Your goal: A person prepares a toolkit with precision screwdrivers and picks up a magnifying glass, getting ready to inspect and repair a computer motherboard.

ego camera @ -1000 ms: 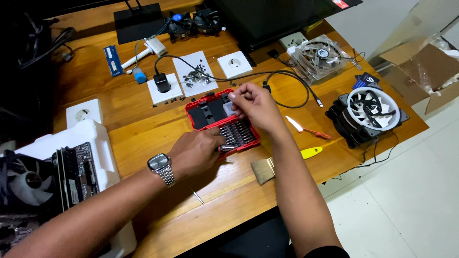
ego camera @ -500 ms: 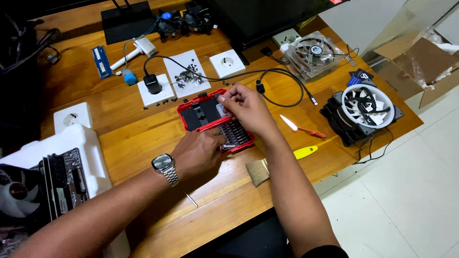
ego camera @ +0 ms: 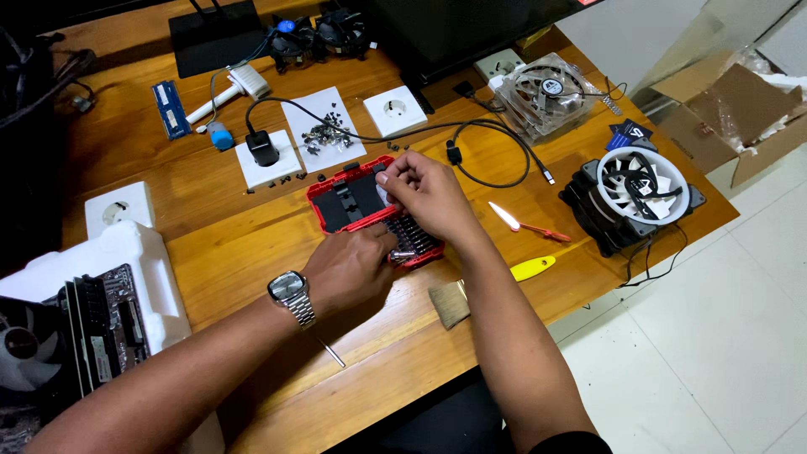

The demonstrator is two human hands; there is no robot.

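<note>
Head view, frame centre: both hands, left [ego camera: 349, 267] and right [ego camera: 429, 195], finger bits in a red case [ego camera: 345, 202]; grips unclear.

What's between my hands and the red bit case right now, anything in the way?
Nothing visible. The left hand and the right hand are both already on the open red bit case; the black cable lies just behind it.

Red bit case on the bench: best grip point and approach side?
Grip the red bit case by its bare far-left edge, coming from the left. It lies flat and open; the right hand covers its middle and the left hand its near side.
</note>
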